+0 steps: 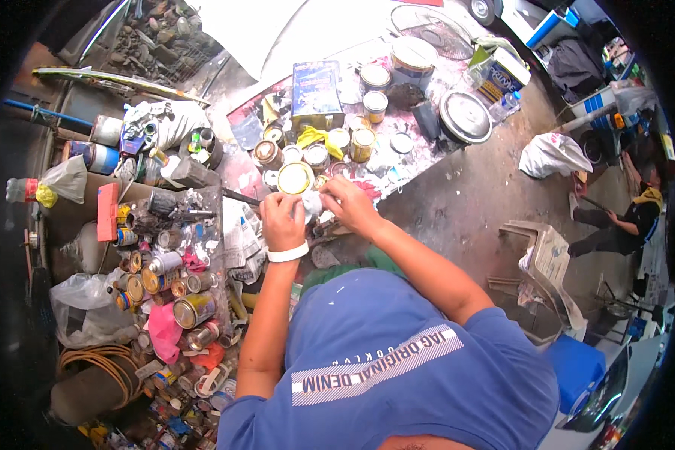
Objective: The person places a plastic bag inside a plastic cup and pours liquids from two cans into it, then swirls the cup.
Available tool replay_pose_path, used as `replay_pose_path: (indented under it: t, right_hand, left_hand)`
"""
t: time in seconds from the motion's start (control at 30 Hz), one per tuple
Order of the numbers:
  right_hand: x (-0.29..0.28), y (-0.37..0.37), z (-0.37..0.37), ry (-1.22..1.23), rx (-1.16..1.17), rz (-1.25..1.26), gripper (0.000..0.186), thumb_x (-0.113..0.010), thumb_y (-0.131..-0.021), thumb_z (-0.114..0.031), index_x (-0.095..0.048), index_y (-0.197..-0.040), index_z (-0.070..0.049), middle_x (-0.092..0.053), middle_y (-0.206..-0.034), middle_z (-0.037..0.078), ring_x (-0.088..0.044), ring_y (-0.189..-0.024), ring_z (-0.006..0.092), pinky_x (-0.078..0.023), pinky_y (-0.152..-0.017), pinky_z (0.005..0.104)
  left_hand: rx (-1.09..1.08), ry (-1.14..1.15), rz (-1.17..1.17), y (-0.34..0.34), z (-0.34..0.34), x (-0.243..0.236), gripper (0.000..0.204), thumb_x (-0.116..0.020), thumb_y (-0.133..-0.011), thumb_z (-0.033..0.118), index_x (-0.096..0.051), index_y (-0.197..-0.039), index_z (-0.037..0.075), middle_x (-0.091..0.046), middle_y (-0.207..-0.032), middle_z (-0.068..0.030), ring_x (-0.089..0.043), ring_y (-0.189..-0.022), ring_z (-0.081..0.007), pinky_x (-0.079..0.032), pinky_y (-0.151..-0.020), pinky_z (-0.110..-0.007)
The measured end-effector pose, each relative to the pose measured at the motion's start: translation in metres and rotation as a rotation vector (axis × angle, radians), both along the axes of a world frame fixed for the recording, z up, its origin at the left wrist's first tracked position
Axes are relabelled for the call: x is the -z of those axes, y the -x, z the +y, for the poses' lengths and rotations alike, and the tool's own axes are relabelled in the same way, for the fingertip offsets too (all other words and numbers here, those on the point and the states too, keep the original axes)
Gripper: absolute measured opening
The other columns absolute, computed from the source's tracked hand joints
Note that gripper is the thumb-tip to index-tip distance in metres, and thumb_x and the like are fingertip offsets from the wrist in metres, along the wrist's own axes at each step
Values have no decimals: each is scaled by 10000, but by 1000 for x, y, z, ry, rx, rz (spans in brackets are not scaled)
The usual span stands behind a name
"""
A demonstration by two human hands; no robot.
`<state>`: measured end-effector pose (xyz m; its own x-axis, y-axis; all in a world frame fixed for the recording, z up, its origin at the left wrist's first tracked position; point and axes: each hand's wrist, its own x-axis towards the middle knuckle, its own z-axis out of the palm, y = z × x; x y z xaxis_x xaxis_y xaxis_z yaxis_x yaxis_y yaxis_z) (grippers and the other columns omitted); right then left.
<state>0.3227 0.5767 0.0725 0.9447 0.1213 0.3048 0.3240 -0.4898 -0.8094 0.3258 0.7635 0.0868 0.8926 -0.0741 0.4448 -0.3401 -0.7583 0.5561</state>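
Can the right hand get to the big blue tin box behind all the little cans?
Probably yes. The right hand is at a small white thing with the left hand; the blue tin box stands past low open cans it could reach over.

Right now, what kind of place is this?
Probably a paint workshop or repair yard. Many small paint cans crowd the ground, a paint-stained board holds more tins, and both hands, left hand and right hand, hold a small white container.
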Motion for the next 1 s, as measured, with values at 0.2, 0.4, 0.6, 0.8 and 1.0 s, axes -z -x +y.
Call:
replay_pose_path:
  t: [0.2,0.4,0.6,0.8,1.0]
  right_hand:
    - [6,-20,-77,58,66,86,128,-691,-903,-113,-654,-1002,-41,-635,-968,161,-643,-909,389,-517,-784,467]
    - [54,-51,-110,189,2,133,127,-668,-923,-160,-642,-1004,-66,-625,-957,156,-648,-909,398,-523,-775,495]
    - [89,-92,-91,240,-78,135,116,-652,-929,-170,-652,-994,-73,-648,-967,139,-664,-920,372,-533,-774,472]
    - [168,-124,-88,590,-374,354,570,-674,-890,-155,-540,-1444,-146,-665,-1204,229,-665,-1090,425,-545,-922,524]
    - [58,-96,-85,517,-344,106,527,-640,-862,-54,-563,-1382,-13,-601,-1350,256,-649,-1119,439,-548,-899,508]
  left_hand:
    - [106,3,79,-29,-69,12,105,-765,-795,91,-737,-895,105,-618,-976,-100,-587,-975,-328,-500,-839,-441]
    - [43,-123,76,-68,-105,50,61,-750,-785,90,-743,-841,113,-594,-928,-96,-585,-951,-323,-509,-811,-457]
    - [-120,-228,176,-88,-97,70,40,-727,-799,118,-756,-815,94,-611,-955,-119,-597,-974,-340,-525,-830,-460]
    - [-163,-170,181,-80,-111,95,90,-648,-831,121,-720,-855,73,-652,-950,-151,-632,-959,-362,-535,-824,-498]
    - [-5,25,1036,-19,-124,87,248,-619,-878,199,-786,-1007,69,-733,-1031,-250,-704,-1020,-409,-533,-924,-505]
